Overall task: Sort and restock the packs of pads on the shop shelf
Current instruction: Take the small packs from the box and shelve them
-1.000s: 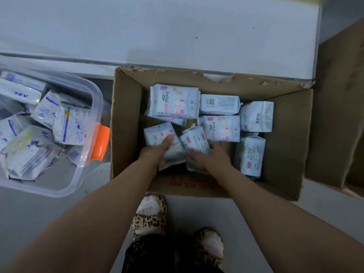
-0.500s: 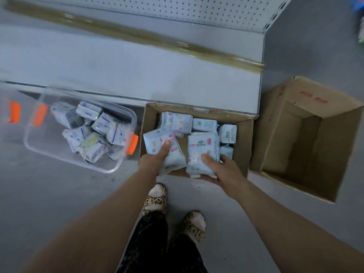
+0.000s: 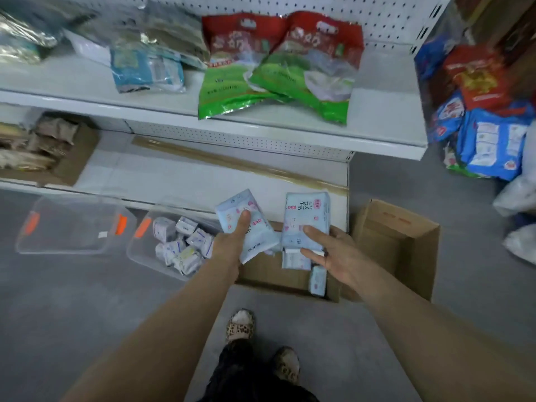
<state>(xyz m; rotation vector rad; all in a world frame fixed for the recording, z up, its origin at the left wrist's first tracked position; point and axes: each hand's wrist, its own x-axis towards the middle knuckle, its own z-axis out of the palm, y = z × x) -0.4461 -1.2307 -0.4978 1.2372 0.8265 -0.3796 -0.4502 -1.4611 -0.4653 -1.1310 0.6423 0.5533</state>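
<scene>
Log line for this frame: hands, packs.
left hand grips left pack | right hand grips right pack | both over cardboard box | not yet shelved

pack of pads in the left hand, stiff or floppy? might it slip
Probably soft yet keeps its shape: the pack juts past the left hand without drooping. Likely light, since a thumb grip at its lower end carries it. The smooth plastic wrapper may be slightly slippery.

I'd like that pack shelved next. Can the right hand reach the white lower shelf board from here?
Probably yes. The right hand, holding a pale blue plastic pack of pads, is just in front of the white lower shelf board, and nothing stands between them.
</scene>
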